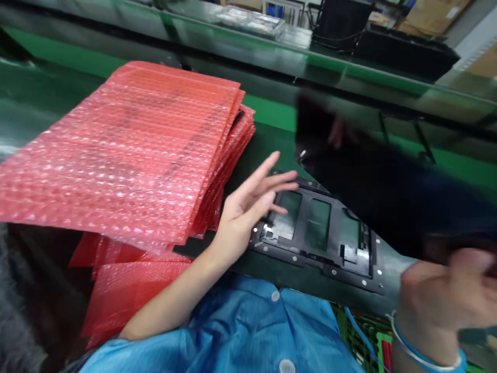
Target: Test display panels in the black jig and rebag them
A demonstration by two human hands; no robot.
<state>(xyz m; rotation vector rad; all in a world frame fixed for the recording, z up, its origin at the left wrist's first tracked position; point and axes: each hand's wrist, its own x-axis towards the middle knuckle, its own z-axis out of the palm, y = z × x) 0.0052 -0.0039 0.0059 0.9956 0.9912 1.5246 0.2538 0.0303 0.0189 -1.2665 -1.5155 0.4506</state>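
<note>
My right hand [446,295] grips a dark, glossy flat panel [368,181] by its near right edge. The panel is tilted above the bench and smeared by motion, with a faint reflection of fingers in it. My left hand [248,212] holds nothing, its fingers spread over the left end of a black frame [298,254]. That frame lies flat on the green bench and has rectangular openings and small round silver dots along its rim. Part of the frame is hidden behind the panel. Left of my left hand rises a stack of red bubble-wrap bags [128,140].
More red bubble-wrap bags [132,285] hang low on the left, below the stack. A raised ledge [272,67] runs along the back of the bench. Black boxes [404,54] and a cardboard box [435,15] stand beyond it. A green crate [353,336] is below the bench edge.
</note>
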